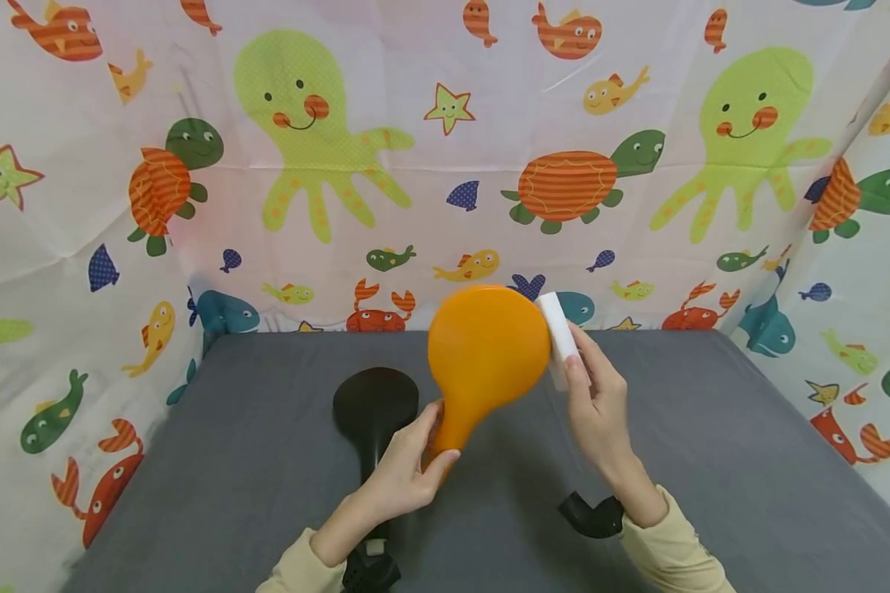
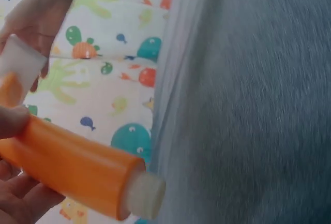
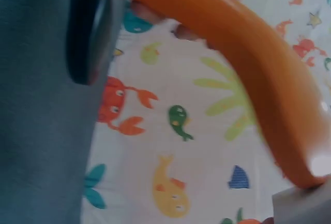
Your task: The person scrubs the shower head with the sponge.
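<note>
Orange paddle-shaped piece (image 1: 489, 342), glossy, pale end stub (image 2: 147, 195), left grip (image 1: 406, 469) round handle (image 1: 458, 422), right grip (image 1: 601, 405) pinching white block (image 1: 558, 329)

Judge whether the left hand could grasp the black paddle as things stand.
Probably not without letting go first: the left hand grips the orange paddle. Otherwise the way looks free; the black paddle lies below, its round end uncovered.

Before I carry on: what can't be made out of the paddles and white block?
Black paddle: part of the handle, head view, hidden behind the left hand.
White block: the right hand covers part, head view; right wrist view's edges crop it.
Orange paddle: head mostly cut off by the left edge, left wrist view.
</note>
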`<state>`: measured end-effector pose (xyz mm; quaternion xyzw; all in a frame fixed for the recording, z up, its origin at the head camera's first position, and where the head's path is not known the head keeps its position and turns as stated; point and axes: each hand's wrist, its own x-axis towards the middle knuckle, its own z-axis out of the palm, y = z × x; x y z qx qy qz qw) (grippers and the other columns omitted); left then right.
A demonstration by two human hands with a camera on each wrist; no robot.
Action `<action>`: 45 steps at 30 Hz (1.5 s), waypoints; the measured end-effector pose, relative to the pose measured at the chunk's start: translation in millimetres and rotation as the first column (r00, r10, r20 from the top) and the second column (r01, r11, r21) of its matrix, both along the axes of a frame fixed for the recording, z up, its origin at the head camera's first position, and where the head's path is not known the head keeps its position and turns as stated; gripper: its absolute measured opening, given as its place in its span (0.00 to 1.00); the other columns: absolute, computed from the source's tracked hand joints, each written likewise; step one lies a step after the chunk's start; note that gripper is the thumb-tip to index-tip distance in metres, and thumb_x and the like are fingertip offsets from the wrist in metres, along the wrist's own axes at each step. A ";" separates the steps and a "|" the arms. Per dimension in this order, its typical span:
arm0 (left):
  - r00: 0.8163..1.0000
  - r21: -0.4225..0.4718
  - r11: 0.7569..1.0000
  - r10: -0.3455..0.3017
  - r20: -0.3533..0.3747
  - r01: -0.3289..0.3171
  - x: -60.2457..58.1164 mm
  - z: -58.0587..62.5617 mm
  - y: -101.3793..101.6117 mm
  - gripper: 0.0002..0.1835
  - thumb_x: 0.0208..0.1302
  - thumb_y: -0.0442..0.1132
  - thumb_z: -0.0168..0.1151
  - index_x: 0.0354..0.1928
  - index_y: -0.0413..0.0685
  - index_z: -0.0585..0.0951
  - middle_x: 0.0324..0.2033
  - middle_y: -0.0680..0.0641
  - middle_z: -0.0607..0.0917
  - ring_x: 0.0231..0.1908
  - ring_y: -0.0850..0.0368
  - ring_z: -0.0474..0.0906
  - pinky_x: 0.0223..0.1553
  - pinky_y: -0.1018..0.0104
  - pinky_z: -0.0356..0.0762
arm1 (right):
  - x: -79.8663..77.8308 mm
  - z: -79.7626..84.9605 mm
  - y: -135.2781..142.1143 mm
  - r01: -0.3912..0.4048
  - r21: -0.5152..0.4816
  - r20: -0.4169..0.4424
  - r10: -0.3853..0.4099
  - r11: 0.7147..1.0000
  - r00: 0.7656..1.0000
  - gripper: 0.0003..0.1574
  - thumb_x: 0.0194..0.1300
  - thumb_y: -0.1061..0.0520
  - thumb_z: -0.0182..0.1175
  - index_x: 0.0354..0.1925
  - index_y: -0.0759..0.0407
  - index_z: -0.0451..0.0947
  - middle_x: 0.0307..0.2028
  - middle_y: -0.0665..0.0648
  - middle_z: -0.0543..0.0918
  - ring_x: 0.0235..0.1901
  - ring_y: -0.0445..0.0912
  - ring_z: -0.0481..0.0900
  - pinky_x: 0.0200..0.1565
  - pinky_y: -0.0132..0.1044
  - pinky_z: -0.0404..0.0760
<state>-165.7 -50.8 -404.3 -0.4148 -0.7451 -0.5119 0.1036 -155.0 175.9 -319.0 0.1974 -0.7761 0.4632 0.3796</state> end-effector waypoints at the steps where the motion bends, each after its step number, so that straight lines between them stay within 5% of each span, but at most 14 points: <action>1: 0.999 -0.031 0.999 0.028 -0.029 -0.029 -0.4 -0.2 -0.6 0.29 0.60 0.29 0.60 0.62 0.39 0.61 0.46 0.45 0.77 0.39 0.56 0.75 0.39 0.64 0.78 | 1.3 4.0 -0.9 0.004 0.003 -0.004 -0.004 1.000 1.000 0.24 0.64 0.73 0.43 0.59 0.73 0.67 0.54 0.70 0.74 0.46 0.54 0.74 0.50 0.22 0.70; 6: 0.986 -0.153 0.979 0.112 -0.126 -0.131 -0.7 -1.8 -1.4 0.30 0.59 0.31 0.63 0.61 0.38 0.62 0.46 0.46 0.76 0.39 0.57 0.75 0.41 0.64 0.78 | -7.4 11.0 2.1 -0.008 0.020 -0.076 0.010 1.000 0.997 0.23 0.64 0.71 0.46 0.57 0.67 0.71 0.54 0.63 0.76 0.51 0.49 0.71 0.51 0.27 0.70; 12: 0.975 -0.200 0.962 0.156 -0.161 -0.187 0.1 -4.0 1.6 0.28 0.57 0.30 0.64 0.58 0.38 0.65 0.45 0.46 0.77 0.38 0.58 0.78 0.41 0.65 0.79 | -12.8 13.3 4.2 -0.037 0.028 -0.144 0.040 0.999 0.989 0.22 0.62 0.70 0.50 0.55 0.66 0.74 0.55 0.61 0.76 0.54 0.49 0.70 0.50 0.30 0.71; 17: 0.959 -0.192 0.953 0.195 -0.206 -0.235 0.9 -4.8 3.9 0.27 0.56 0.31 0.65 0.57 0.38 0.66 0.44 0.46 0.77 0.36 0.58 0.79 0.40 0.66 0.79 | -0.6 16.4 4.6 0.052 -0.005 -0.013 -0.052 0.999 0.999 0.20 0.63 0.72 0.48 0.53 0.72 0.73 0.51 0.67 0.77 0.48 0.45 0.73 0.50 0.23 0.69; 20: 0.939 -0.189 0.940 0.233 -0.252 -0.284 1.6 -4.3 4.1 0.27 0.54 0.31 0.66 0.55 0.38 0.68 0.43 0.46 0.78 0.34 0.59 0.80 0.36 0.68 0.79 | -3.6 7.1 14.0 0.094 -0.003 0.109 -0.094 0.996 0.990 0.20 0.67 0.68 0.48 0.56 0.66 0.73 0.51 0.64 0.77 0.47 0.44 0.73 0.48 0.20 0.69; 22: 0.925 -0.187 0.930 0.260 -0.277 -0.317 2.3 -4.3 4.4 0.27 0.53 0.31 0.67 0.54 0.38 0.69 0.42 0.46 0.78 0.32 0.59 0.80 0.34 0.68 0.79 | -7.4 2.4 18.3 0.095 0.017 0.118 -0.096 0.995 0.988 0.20 0.68 0.65 0.49 0.57 0.62 0.73 0.52 0.60 0.77 0.47 0.44 0.73 0.48 0.21 0.69; 28: 0.903 -0.182 0.914 0.297 -0.310 -0.363 4.4 -5.8 7.0 0.27 0.51 0.30 0.69 0.53 0.39 0.70 0.41 0.46 0.79 0.28 0.60 0.79 0.30 0.69 0.79 | -4.4 9.3 5.9 0.040 0.156 -0.121 -0.022 0.987 0.992 0.22 0.64 0.63 0.51 0.56 0.61 0.75 0.57 0.60 0.73 0.53 0.54 0.67 0.46 0.36 0.69; 34: 0.870 -0.194 0.896 0.303 -0.388 -0.399 5.4 -8.2 10.0 0.27 0.49 0.29 0.69 0.53 0.39 0.71 0.39 0.46 0.80 0.27 0.59 0.80 0.28 0.67 0.79 | 1.5 6.8 -11.4 0.096 0.414 -0.309 0.040 0.905 0.950 0.25 0.66 0.48 0.46 0.52 0.59 0.77 0.59 0.65 0.70 0.54 0.62 0.63 0.46 0.55 0.62; 37: 0.857 -0.198 0.887 0.312 -0.410 -0.417 5.7 -9.2 11.3 0.27 0.49 0.29 0.69 0.53 0.39 0.71 0.40 0.46 0.80 0.29 0.58 0.80 0.29 0.68 0.80 | -0.8 5.7 -8.4 0.152 0.410 -0.319 -0.015 0.899 0.948 0.24 0.64 0.50 0.46 0.52 0.58 0.77 0.58 0.64 0.71 0.53 0.62 0.65 0.44 0.54 0.62; 42: 0.849 -0.171 0.884 0.339 -0.406 -0.435 6.6 -7.7 11.4 0.28 0.48 0.28 0.70 0.53 0.40 0.72 0.41 0.47 0.80 0.32 0.57 0.81 0.30 0.67 0.80 | -8.6 2.6 9.1 0.257 0.267 -0.205 -0.206 0.929 0.957 0.24 0.59 0.58 0.51 0.55 0.59 0.76 0.56 0.63 0.73 0.48 0.60 0.67 0.39 0.50 0.61; 45: 0.850 -0.162 0.886 0.344 -0.400 -0.435 6.9 -6.4 10.8 0.28 0.47 0.28 0.70 0.53 0.39 0.72 0.42 0.46 0.80 0.32 0.57 0.81 0.30 0.67 0.80 | -8.9 -1.4 12.8 0.277 0.254 -0.152 -0.244 0.927 0.958 0.25 0.60 0.60 0.52 0.57 0.60 0.74 0.56 0.65 0.72 0.48 0.60 0.66 0.40 0.51 0.61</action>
